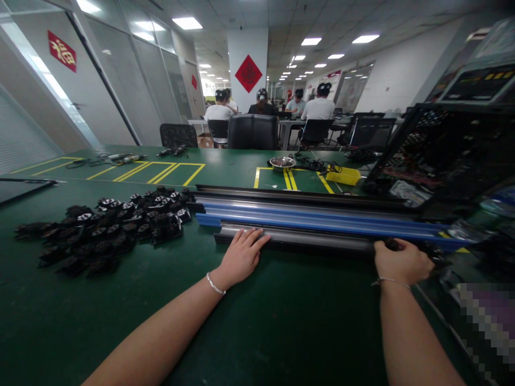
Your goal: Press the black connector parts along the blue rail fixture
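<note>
Long grey metal rail (298,236) lies horizontally across frame centre on green table, nearest of several stacked rails; blue rails directly behind.

Head-worn view, down over bench (281,332)

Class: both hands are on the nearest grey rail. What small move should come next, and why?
Probably close the left hand around the grey rail: it lies flat on the near end, while the right hand already seems to grip farther along.

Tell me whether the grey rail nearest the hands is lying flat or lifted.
Lying flat: the grey rail rests along the green table; left hand flat on it.
</note>
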Demonstrator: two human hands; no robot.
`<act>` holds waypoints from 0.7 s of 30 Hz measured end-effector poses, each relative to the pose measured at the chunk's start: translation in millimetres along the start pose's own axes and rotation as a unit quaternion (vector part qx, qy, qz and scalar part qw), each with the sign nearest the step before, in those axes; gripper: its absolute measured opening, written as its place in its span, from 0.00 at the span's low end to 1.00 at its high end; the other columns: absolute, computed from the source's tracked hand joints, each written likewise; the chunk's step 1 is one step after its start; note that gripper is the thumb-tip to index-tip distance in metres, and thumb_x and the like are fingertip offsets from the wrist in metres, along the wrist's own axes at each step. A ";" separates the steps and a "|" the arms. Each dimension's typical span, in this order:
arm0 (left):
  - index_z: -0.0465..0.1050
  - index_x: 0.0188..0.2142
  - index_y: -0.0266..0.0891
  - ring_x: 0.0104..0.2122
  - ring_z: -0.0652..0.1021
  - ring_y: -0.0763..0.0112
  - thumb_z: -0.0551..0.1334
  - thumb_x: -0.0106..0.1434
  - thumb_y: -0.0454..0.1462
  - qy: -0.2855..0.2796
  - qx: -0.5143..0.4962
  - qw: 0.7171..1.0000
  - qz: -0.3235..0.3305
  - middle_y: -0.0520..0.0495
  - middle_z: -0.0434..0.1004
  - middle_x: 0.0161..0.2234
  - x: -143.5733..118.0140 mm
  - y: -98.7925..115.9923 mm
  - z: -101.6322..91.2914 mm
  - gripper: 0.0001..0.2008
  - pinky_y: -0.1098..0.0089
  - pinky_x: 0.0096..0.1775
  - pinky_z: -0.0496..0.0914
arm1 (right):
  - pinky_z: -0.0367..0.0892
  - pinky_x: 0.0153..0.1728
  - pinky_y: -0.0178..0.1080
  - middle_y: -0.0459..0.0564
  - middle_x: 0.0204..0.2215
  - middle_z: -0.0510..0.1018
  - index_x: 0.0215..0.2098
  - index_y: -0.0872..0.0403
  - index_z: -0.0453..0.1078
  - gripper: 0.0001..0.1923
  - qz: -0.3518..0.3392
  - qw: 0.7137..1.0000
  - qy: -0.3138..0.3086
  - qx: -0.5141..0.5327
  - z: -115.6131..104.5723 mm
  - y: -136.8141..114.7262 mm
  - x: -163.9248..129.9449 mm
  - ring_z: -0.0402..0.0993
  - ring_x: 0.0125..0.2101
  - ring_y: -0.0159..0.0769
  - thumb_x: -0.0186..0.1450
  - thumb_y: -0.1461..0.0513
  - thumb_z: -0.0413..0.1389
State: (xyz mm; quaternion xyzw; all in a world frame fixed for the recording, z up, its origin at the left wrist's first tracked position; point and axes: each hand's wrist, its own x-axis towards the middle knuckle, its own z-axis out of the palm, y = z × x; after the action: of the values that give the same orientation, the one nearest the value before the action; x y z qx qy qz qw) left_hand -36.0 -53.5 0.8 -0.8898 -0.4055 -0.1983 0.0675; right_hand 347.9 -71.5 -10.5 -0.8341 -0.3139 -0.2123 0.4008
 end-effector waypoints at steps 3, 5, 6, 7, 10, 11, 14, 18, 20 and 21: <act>0.57 0.60 0.45 0.58 0.62 0.60 0.53 0.63 0.33 0.002 0.000 1.000 0.002 0.45 0.61 0.60 0.0 -0.3 -0.1 0.25 0.55 0.59 0.55 | 0.55 0.35 0.47 0.58 0.29 0.70 0.36 0.56 0.74 0.19 0.051 0.999 -0.007 0.002 -3.5 -10.0 -3.2 0.62 0.34 0.47 0.48 0.55 0.56; 0.57 0.60 0.45 0.58 0.63 0.60 0.53 0.63 0.33 0.003 0.000 1.000 0.003 0.44 0.61 0.60 0.0 -0.4 -0.2 0.25 0.56 0.58 0.56 | 0.56 0.36 0.46 0.57 0.29 0.70 0.35 0.56 0.74 0.19 0.038 0.999 -0.017 0.015 -4.3 -14.5 -5.3 0.63 0.33 0.45 0.47 0.55 0.56; 0.57 0.60 0.44 0.58 0.63 0.60 0.53 0.63 0.33 0.003 0.000 1.000 0.003 0.44 0.61 0.60 0.1 -0.4 -0.2 0.25 0.56 0.58 0.57 | 0.56 0.38 0.47 0.56 0.28 0.70 0.34 0.56 0.73 0.18 0.031 0.999 -0.018 0.020 -4.3 -16.2 -6.5 0.64 0.33 0.45 0.47 0.55 0.56; 0.57 0.60 0.44 0.58 0.63 0.60 0.53 0.63 0.33 0.003 -0.001 1.000 0.003 0.44 0.61 0.60 0.1 -0.4 -0.2 0.25 0.56 0.58 0.57 | 0.57 0.39 0.48 0.56 0.28 0.70 0.33 0.56 0.72 0.18 0.024 0.999 -0.018 0.024 -4.1 -17.7 -7.8 0.64 0.34 0.46 0.47 0.55 0.56; 0.57 0.60 0.44 0.58 0.63 0.61 0.53 0.63 0.33 0.003 -0.002 1.000 0.004 0.44 0.62 0.60 0.5 -0.2 0.0 0.25 0.56 0.57 0.57 | 0.55 0.44 0.53 0.55 0.28 0.70 0.32 0.54 0.70 0.16 0.002 0.999 -0.023 0.028 -3.8 -21.9 -12.2 0.65 0.37 0.50 0.47 0.55 0.54; 0.57 0.60 0.44 0.57 0.64 0.61 0.53 0.63 0.33 0.003 -0.003 1.000 0.003 0.45 0.62 0.59 0.6 -0.1 0.2 0.25 0.56 0.57 0.57 | 0.55 0.46 0.55 0.54 0.28 0.71 0.32 0.54 0.69 0.16 -0.002 0.999 -0.028 0.027 -4.0 -23.3 -13.6 0.65 0.38 0.50 0.47 0.55 0.54; 0.58 0.60 0.44 0.57 0.64 0.60 0.54 0.63 0.33 0.002 -0.004 1.000 0.002 0.45 0.62 0.59 0.7 -0.1 0.3 0.25 0.56 0.57 0.57 | 0.53 0.48 0.58 0.53 0.29 0.71 0.31 0.53 0.68 0.14 -0.003 0.999 -0.046 0.028 -5.0 -27.1 -16.6 0.65 0.39 0.51 0.48 0.55 0.54; 0.58 0.60 0.44 0.57 0.64 0.60 0.54 0.62 0.32 -0.001 -0.006 1.000 0.003 0.44 0.62 0.59 0.7 -0.1 -0.6 0.26 0.56 0.58 0.57 | 0.50 0.50 0.58 0.52 0.30 0.70 0.30 0.53 0.67 0.13 -0.017 0.998 -0.050 0.028 -6.2 -31.1 -19.4 0.65 0.40 0.49 0.49 0.55 0.53; 0.58 0.60 0.44 0.57 0.64 0.60 0.54 0.62 0.32 -0.001 -0.006 1.000 0.002 0.44 0.62 0.59 0.8 0.1 -1.2 0.26 0.56 0.58 0.57 | 0.49 0.51 0.57 0.52 0.30 0.70 0.31 0.53 0.67 0.13 -0.023 0.998 -0.055 0.023 -6.5 -33.2 -21.0 0.65 0.39 0.48 0.50 0.55 0.54; 0.58 0.60 0.44 0.57 0.64 0.60 0.54 0.62 0.32 -0.001 -0.005 1.000 0.001 0.44 0.62 0.59 0.9 0.2 -1.5 0.26 0.56 0.58 0.57 | 0.49 0.51 0.57 0.51 0.30 0.70 0.31 0.53 0.67 0.13 -0.027 0.998 -0.059 0.019 -6.6 -34.2 -21.8 0.65 0.39 0.47 0.50 0.55 0.54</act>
State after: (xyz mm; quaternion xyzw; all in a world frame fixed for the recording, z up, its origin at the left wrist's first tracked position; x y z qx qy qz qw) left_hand -35.7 -53.4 2.5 -0.8908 -0.4036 -0.1994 0.0626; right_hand 307.9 -68.0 -1.5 -0.8287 -0.3633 -0.1669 0.3918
